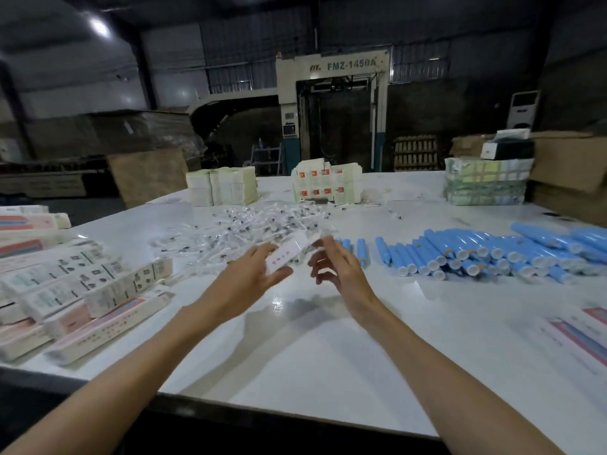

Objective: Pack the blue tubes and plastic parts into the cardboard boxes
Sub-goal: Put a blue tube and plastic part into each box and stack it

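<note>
Cardboard box [284,256] sits pinched in our left grip [250,276]; whether our right grip [338,267] holds anything, we cannot tell. Let us square its mouth first.

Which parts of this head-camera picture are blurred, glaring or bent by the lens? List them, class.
Head view: the left hand, right hand and small carton are motion-blurred; the ceiling lamp flares top left; the white table shows glare below the hands; its edges bow from the wide lens.

Blue tubes [492,254] right, clear plastic parts [249,224] mid-table, printed cardboard boxes [82,290] left.
</note>
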